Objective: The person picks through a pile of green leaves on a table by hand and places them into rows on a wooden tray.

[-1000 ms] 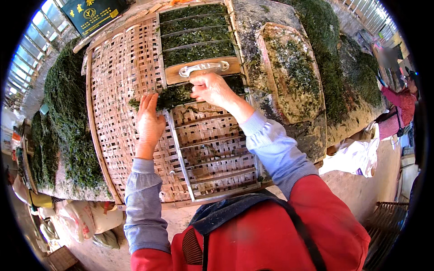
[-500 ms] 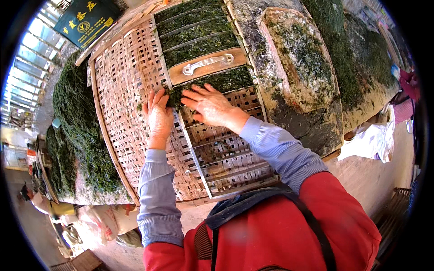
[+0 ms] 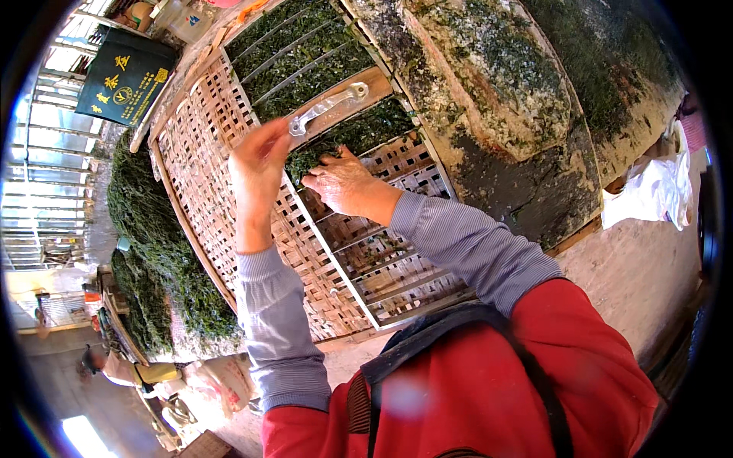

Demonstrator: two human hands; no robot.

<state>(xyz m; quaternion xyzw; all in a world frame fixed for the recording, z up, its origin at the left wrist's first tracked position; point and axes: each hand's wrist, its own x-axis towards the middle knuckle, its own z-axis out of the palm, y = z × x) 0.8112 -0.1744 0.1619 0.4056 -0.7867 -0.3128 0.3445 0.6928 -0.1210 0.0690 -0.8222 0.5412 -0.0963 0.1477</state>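
A slatted frame (image 3: 324, 243) lies on a woven bamboo mat (image 3: 200, 122). Dark green, finely shredded leafy stuff (image 3: 368, 126) fills its far sections, while the near ones show the bare weave with a few scraps. Across the frame rests a wooden board (image 3: 379, 81) with a pale metal handle (image 3: 330, 107). My right hand (image 3: 345, 183) has its fingers curled into the edge of the green shreds, just nearer than the board. Smeared by motion, my left hand (image 3: 258, 164) is raised over the mat left of the frame; its fingers cannot be made out.
Heaps of stringy dark green plants (image 3: 156, 229) lie left of the mat. Right of the frame is a stained surface with a crusted raised slab (image 3: 504, 76). A dark green box (image 3: 126, 76) stands at the far left, a white bag (image 3: 649, 191) at the right.
My left hand has lifted off the green shreds and frame edge. My right hand's fingers, spread before, are now curled. The view has turned slightly.
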